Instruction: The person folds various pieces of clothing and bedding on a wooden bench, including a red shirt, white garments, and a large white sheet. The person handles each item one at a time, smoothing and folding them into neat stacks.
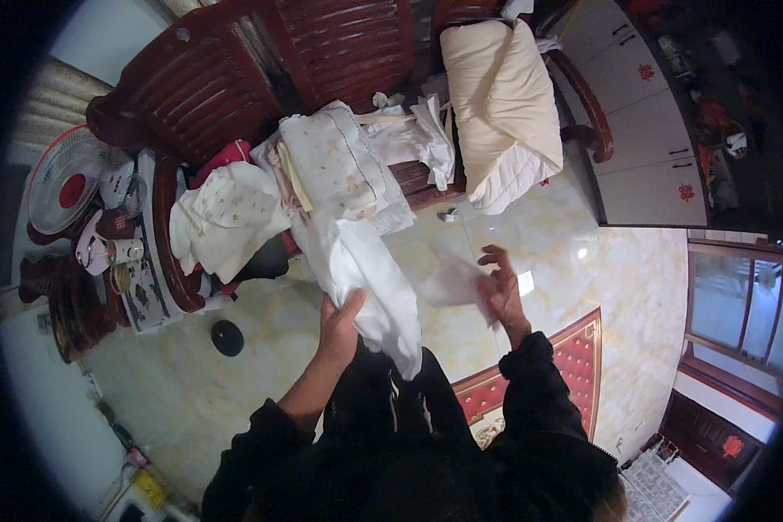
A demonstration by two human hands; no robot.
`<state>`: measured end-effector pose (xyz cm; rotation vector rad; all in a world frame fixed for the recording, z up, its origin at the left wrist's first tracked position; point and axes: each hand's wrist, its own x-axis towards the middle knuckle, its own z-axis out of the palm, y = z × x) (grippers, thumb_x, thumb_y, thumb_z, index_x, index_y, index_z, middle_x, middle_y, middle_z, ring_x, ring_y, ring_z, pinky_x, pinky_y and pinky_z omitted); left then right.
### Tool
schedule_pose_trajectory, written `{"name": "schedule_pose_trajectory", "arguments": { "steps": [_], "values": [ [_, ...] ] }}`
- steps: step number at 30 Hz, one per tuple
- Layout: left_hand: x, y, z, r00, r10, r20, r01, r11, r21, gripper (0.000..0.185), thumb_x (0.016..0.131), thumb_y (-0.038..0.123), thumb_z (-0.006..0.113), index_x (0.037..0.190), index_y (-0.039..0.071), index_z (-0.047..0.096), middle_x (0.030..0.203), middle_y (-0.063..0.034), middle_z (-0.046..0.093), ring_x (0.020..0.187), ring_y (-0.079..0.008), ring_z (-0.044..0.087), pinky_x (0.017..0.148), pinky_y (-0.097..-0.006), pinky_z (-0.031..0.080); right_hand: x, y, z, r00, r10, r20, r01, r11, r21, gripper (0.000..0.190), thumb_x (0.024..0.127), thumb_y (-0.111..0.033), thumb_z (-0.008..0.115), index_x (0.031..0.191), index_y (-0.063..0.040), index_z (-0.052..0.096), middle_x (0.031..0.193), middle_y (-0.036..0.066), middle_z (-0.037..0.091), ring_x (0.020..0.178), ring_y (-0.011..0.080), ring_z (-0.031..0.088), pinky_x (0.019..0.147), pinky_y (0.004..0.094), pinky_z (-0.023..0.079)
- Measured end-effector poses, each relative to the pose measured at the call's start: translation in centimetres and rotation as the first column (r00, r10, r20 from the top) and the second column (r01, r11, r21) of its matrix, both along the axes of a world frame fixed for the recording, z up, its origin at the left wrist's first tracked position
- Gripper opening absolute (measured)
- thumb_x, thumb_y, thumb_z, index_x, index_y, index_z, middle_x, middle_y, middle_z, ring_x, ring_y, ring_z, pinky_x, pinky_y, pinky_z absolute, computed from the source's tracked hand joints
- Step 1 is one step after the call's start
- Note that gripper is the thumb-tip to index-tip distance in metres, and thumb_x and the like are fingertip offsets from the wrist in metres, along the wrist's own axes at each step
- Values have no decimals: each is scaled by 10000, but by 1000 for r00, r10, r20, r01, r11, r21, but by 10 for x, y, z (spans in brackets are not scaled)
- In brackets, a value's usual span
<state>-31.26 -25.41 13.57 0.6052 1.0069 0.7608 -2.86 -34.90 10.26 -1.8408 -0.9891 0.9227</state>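
My left hand [342, 326] grips the edge of a white cloth [385, 293], thumb on top. The cloth hangs over my knees, and its far end reaches a stack of folded fabric on the bench. Out to the right, over the tiled floor, is my right hand [501, 293] with its fingers bent and spread. A thin pale sheet [453, 280], blurred by motion, is beside that palm; whether the fingers hold it cannot be told. A folded white cloth with a printed pattern [333, 156] tops the stack.
Cream clothing [231, 215] lies at the left end of the dark wooden bench [352, 52]. A folded cream quilt [502, 98] leans at its right. There are an electric fan [68, 183], a black round object [227, 337] on the floor and a red-and-gold rug [577, 365].
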Motion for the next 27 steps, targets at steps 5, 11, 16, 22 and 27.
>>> {"name": "schedule_pose_trajectory", "arguments": {
  "steps": [5,11,16,22,27],
  "values": [
    [21,-47,21,989,-59,133,78,988,-136,604,951,383,548,1370,-22,390,1310,-115,501,1205,-211,470,1032,-344,354,-72,-31,55,812,359,-460,-399,917,11,444,905,-284,634,1253,-24,546,1074,108,659,835,176,627,687,331,515],
    [30,-64,51,984,136,118,-112,976,-189,628,960,421,527,1379,-14,354,1260,-141,518,1149,-254,524,970,-364,423,-70,-55,60,966,150,-209,-164,985,-53,291,916,-186,530,1083,36,618,923,186,668,810,197,609,769,364,495],
    [13,-70,55,989,-34,-143,60,982,181,670,966,494,463,1355,-45,376,1238,-175,536,1111,-260,540,939,-369,426,-62,-56,76,974,108,-197,-101,994,46,231,928,-142,507,1107,-3,556,947,44,590,817,109,541,741,259,460],
    [6,-76,73,881,-199,-429,376,844,381,479,1015,376,390,1040,-55,598,938,-120,638,902,-181,554,808,-355,439,-89,-56,121,972,190,-136,-193,981,-10,419,889,-291,651,1170,-3,538,929,112,615,797,180,603,719,329,493],
    [4,-60,96,943,-132,-307,199,960,199,575,1000,448,393,1122,-89,561,1045,-171,636,968,-219,582,859,-361,434,-61,-60,89,985,102,140,-104,995,10,291,920,-243,589,878,44,593,721,118,604,691,148,514,625,332,457]
  ]
}}
